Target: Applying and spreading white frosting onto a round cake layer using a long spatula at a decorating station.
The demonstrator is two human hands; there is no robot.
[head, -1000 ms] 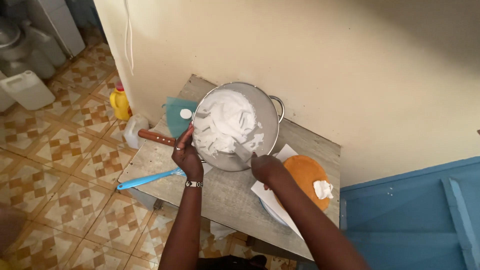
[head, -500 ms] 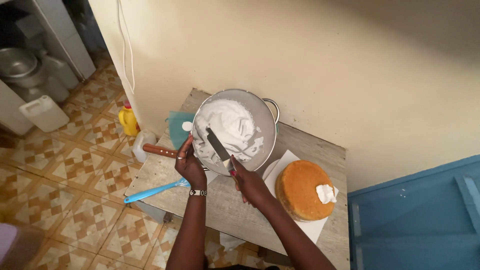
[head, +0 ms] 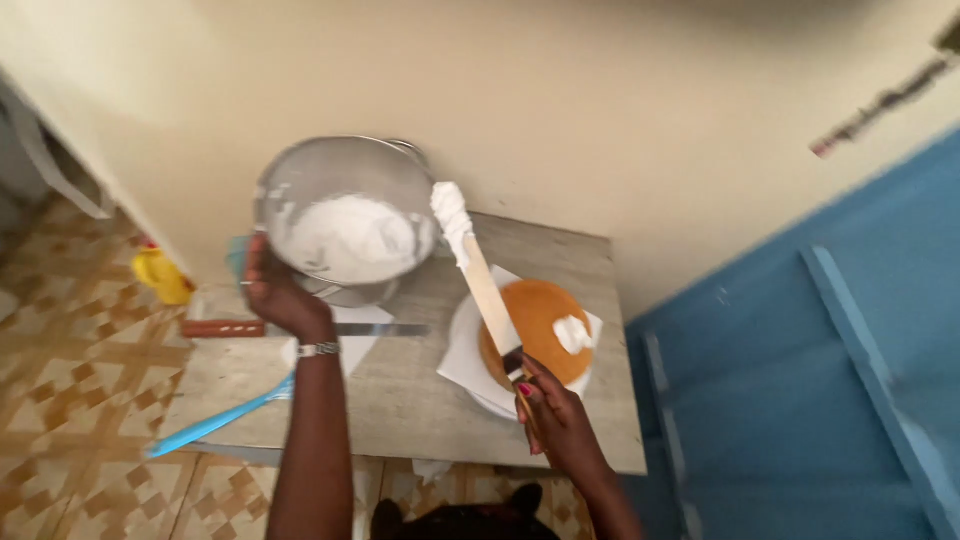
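Right hand (head: 556, 420) grips the spatula (head: 480, 270), cream-loaded blade tip up by the bowl (head: 345, 215). Left hand (head: 275, 295) clamps the bowl rim. Cake (head: 540, 325) on the tabletop (head: 400, 400): one dab on, rest bare.

A metal mixing bowl (head: 345, 215), partly filled with white cream, is tilted above the tabletop's back-left part. A palette knife (head: 478, 270), its tip loaded with cream, is angled over the round golden cake (head: 535, 325) near the right edge.
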